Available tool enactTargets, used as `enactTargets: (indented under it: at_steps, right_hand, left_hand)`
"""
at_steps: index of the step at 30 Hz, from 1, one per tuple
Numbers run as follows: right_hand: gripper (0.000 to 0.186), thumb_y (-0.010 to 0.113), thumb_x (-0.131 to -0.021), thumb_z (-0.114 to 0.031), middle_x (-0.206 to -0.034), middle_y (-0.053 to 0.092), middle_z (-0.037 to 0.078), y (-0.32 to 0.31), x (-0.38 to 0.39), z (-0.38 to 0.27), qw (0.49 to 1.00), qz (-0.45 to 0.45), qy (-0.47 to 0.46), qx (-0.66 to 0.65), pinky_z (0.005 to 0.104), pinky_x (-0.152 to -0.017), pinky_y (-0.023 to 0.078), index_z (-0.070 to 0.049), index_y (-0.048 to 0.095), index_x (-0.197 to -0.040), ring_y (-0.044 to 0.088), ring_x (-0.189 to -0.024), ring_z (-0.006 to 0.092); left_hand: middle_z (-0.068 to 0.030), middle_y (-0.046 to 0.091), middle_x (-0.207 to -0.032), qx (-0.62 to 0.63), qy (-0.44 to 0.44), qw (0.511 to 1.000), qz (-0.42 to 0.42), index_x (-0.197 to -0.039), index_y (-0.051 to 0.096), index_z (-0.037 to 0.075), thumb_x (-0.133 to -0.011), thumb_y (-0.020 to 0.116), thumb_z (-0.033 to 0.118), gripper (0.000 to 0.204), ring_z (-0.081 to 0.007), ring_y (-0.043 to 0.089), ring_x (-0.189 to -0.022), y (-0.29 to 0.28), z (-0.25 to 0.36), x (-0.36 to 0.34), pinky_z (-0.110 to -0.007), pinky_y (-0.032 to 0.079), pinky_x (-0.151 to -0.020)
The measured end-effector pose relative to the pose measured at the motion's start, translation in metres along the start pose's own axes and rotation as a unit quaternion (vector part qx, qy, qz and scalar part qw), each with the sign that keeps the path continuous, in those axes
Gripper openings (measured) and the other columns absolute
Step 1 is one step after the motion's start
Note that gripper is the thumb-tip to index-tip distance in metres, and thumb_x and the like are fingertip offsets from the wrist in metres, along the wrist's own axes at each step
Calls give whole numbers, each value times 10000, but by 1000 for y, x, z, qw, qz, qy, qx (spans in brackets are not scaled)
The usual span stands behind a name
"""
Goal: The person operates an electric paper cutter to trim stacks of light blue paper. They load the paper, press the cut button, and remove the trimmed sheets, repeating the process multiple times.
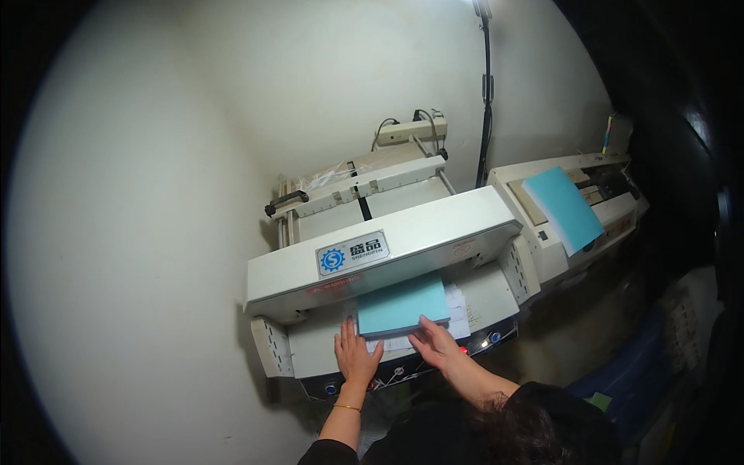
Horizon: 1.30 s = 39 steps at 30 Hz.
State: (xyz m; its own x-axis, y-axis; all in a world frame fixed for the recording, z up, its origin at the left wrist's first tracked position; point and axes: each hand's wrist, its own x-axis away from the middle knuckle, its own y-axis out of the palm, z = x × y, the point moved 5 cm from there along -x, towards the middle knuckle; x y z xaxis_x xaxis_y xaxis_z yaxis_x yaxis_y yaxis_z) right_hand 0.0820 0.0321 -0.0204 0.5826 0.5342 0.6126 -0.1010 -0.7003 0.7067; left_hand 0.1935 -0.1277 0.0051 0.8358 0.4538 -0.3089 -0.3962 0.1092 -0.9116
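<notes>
A thick stack of paper with a light-blue cover (399,306) lies on the bed of a white paper cutter (314,341), its far part under the machine's front beam. My left hand (356,359) rests flat beside the stack's near left corner, fingers stretched forward and thumb out to the side. At the near edge, toward the right, my right hand (435,342) touches the stack, with its fingers apart and one fingertip at the top edge. White printed sheets (459,314) show under the stack and out to its right.
Another blue-covered stack (570,209) lies tilted on a second cream machine (535,267) at the right. Buttons line the cutter's dark front panel (422,370). Behind the cutter are a power strip (411,133) and a black upright pole (486,101). A wall (155,232) rises at the left.
</notes>
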Motion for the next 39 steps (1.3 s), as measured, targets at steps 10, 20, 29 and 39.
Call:
enactTargets:
  at_steps: [10, 20, 29, 39]
  right_hand:
    - [346, 688, -833, -204, -1161, 558, 101, 6, 22, -5, 989, 86, -22, -115, 462, -1008, 371, -81, 544, -1123, 490, -1143, 273]
    - [493, 652, -809, -130, -1194, 564, 144, -124, 160, -52, 986, 25, -144, 81, 383, -907, 483, 31, 480, -1243, 575, -1054, 241]
    - [375, 611, -738, -178, -919, 635, 120, -293, 292, -171, 970, 70, -161, 167, 343, -774, 505, 47, 592, -1037, 614, -806, 221]
    - [500, 594, -757, -163, -1079, 603, 116, -386, 413, -266, 911, 165, -348, 147, 364, -845, 487, 21, 515, -1214, 600, -958, 255]
  left_hand:
    - [-195, 300, -1479, -60, -11, 997, -43, -1382, 395, 37, -806, 593, 352, 686, -324, 259, -1381, -2, 11, 0, -472, 181, -1130]
    - [-204, 301, -1477, -64, -8, 998, -27, -1398, 374, 39, -830, 553, 331, 664, -331, 236, -1399, 12, 14, 1, -472, 172, -1136]
    - [-187, 280, -1485, -89, -28, 995, -20, -1405, 356, 37, -871, 579, 311, 640, -346, 208, -1399, -3, 27, 9, -492, 131, -1133]
    - [-150, 537, -1300, 325, 269, 879, 222, -1289, 501, 17, -972, 483, 227, 381, -283, 436, -1291, -247, 262, -49, -444, 321, -1098]
